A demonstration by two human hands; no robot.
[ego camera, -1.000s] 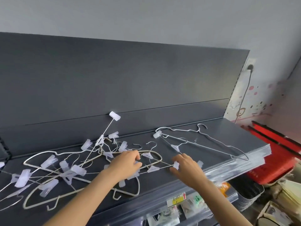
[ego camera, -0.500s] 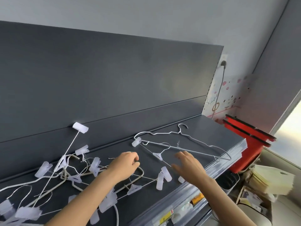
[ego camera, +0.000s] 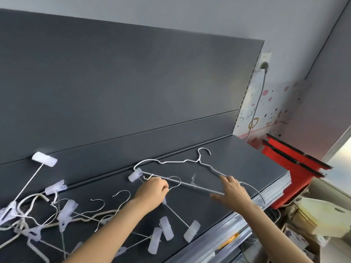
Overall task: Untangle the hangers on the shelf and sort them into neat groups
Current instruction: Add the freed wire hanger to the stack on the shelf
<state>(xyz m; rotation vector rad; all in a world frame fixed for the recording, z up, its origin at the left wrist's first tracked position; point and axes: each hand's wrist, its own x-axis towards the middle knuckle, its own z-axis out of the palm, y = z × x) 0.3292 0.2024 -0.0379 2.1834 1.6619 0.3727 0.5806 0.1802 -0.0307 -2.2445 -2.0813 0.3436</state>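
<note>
A tangle of white hangers and wire clip hangers [ego camera: 38, 215] lies at the left of the dark grey shelf [ego camera: 247, 156]. One clip [ego camera: 44, 159] sticks up on a wire against the back panel. A single grey wire hanger [ego camera: 180, 161] lies apart at the right, hook towards the back. My left hand [ego camera: 152, 192] is closed around the middle of a wire clip hanger [ego camera: 191, 233], just left of the grey hanger's bar. My right hand [ego camera: 233, 192] hovers over that bar with fingers spread, holding nothing.
The shelf's front edge [ego camera: 228, 230] runs diagonally below my right arm, with goods on a lower shelf beneath. Red baskets [ego camera: 296, 164] stand past the shelf's right end. A plug and cable [ego camera: 321, 65] hang on the wall. Pale stacked items [ego camera: 326, 219] sit at lower right.
The view has swung right. Both hands moved back and right to the grey wire hanger. My left hand carried a clip hanger away from the tangle; my right hand opened wider.
</note>
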